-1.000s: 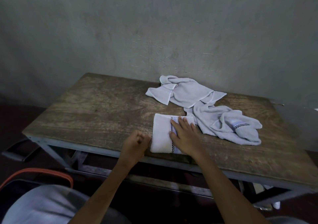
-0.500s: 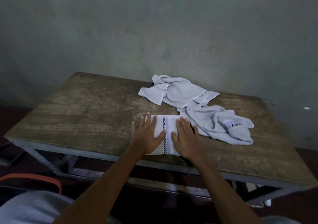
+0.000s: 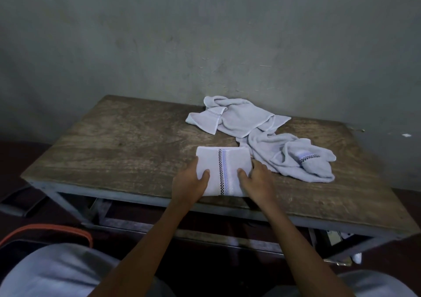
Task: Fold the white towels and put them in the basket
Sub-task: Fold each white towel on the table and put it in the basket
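A folded white towel [image 3: 224,164] with a black checked stripe lies at the near edge of the wooden table [image 3: 127,146]. My left hand [image 3: 190,184] grips its left side, thumb on top and fingers hidden at the edge. On the right side my right hand [image 3: 256,181] grips it the same way. Two crumpled white towels lie behind: one [image 3: 237,117] near the wall, another [image 3: 296,160] to the right. An orange-rimmed dark basket [image 3: 57,230] shows at the lower left, mostly hidden.
A grey wall stands right behind the table. The table's metal frame [image 3: 205,230] runs under the top. My knees in light trousers [image 3: 57,271] fill the lower corners. The floor to the left is dark.
Both hands lay flat on top of the folded towel half a second ago. They have slid out to its left and right sides and now grip it by the edges.
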Demonstrator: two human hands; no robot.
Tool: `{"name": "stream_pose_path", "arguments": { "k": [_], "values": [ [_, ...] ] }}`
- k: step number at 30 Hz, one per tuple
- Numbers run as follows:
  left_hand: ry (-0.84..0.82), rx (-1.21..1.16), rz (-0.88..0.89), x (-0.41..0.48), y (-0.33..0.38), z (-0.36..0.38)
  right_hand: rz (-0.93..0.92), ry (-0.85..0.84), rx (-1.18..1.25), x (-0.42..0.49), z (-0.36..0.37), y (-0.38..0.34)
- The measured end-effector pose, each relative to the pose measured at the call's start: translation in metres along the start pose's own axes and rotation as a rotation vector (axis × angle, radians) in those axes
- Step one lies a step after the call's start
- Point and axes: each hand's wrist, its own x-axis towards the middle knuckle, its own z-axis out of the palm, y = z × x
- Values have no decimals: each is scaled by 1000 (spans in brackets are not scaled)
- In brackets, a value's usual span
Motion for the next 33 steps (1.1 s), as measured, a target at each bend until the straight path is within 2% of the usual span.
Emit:
{"name": "stream_pose_path", "arguments": {
  "k": [2,9,15,19,22,33],
  "values": [
    [-39,-103,-78,3,6,0,69,-27,81,3,-1,-2],
    [-16,-407,-204,10,20,-6,229,-164,351,8,-10,-14],
    [78,-584,-242,1,16,-11,155,-140,499,-8,-19,-36],
    [168,-686,-208,-17,20,-26,132,-53,575,-16,-20,-50],
    [264,-714,-180,-29,17,-47,97,-53,638,-22,-16,-69],
    [699,-626,-267,-105,-41,-164,-166,-338,670,-80,40,-190]
  ]
}}
